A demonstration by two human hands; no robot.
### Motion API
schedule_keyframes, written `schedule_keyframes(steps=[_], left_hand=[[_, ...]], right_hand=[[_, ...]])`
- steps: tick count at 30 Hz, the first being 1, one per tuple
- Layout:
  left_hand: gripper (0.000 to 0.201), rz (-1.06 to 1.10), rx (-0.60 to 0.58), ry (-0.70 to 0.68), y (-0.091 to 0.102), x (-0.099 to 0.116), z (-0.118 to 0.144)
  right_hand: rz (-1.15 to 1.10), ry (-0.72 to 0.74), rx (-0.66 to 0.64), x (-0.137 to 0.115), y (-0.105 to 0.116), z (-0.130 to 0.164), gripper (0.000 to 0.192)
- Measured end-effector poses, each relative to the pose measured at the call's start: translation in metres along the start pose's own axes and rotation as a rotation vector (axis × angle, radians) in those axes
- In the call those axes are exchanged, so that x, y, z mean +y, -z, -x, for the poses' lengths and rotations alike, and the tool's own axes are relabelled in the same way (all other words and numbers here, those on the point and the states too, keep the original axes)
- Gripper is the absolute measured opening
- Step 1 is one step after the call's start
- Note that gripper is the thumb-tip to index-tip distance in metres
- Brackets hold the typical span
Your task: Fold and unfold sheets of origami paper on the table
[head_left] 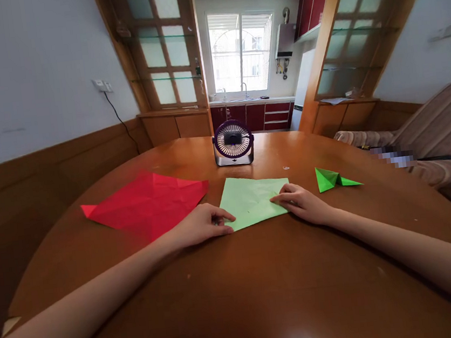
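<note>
A light green sheet of paper (248, 196) lies on the table in front of me, with creases and a folded strip along its near edge. My left hand (205, 224) has thumb and forefinger closed at its near left corner. At the right side, my right hand (300, 203) presses its fingers together on the paper, over the end of the strip. Left of the sheet rests a larger red paper (148, 202), creased and spread out, with a corner turned up. To the right stands a small folded bright green paper piece (330, 179), pointed at its ends.
A small round purple fan (233, 141) stands on its base beyond the green sheet. The brown oval wooden table (240, 297) carries everything. A striped armchair (436, 128) is at the right, and a wall socket (102, 86) with a black cord is at the left.
</note>
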State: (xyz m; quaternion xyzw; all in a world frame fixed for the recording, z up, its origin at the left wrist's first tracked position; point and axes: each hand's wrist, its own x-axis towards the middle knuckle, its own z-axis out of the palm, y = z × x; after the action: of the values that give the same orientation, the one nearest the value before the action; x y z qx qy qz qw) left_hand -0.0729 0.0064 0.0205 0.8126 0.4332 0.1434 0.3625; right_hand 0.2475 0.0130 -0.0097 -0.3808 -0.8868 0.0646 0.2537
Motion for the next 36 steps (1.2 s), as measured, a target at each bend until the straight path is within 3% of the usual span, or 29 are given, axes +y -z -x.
schedule_keyframes(steps=[9, 17, 20, 23, 26, 27, 31, 36], left_hand=[[0.05, 0.066, -0.127, 0.035, 0.02, -0.006, 0.003], [0.047, 0.022, -0.273, -0.054, 0.038, -0.008, 0.003], [0.054, -0.029, -0.269, -0.115, 0.041, -0.007, 0.006], [0.057, -0.135, -0.125, -0.208, 0.032, 0.0, 0.009], [0.054, -0.284, 0.072, -0.32, 0.008, 0.011, 0.009], [0.054, -0.356, 0.09, -0.367, -0.002, 0.014, 0.008], [0.066, -0.506, -0.041, -0.519, -0.033, 0.021, 0.003], [0.072, -0.512, -0.191, -0.448, -0.039, 0.021, 0.0]], right_hand=[[-0.013, 0.012, 0.011, -0.002, 0.001, 0.0, 0.031], [0.0, 0.023, 0.003, 0.0, 0.001, 0.0, 0.031], [0.004, 0.026, 0.001, 0.0, 0.001, 0.0, 0.031], [0.002, 0.021, 0.009, 0.0, 0.0, 0.0, 0.03], [-0.001, 0.021, 0.012, 0.0, 0.0, 0.0, 0.03], [-0.001, 0.024, 0.011, 0.0, 0.0, 0.0, 0.031], [0.005, 0.031, 0.007, 0.0, 0.0, 0.0, 0.032], [0.006, 0.036, 0.008, 0.0, 0.001, -0.001, 0.033]])
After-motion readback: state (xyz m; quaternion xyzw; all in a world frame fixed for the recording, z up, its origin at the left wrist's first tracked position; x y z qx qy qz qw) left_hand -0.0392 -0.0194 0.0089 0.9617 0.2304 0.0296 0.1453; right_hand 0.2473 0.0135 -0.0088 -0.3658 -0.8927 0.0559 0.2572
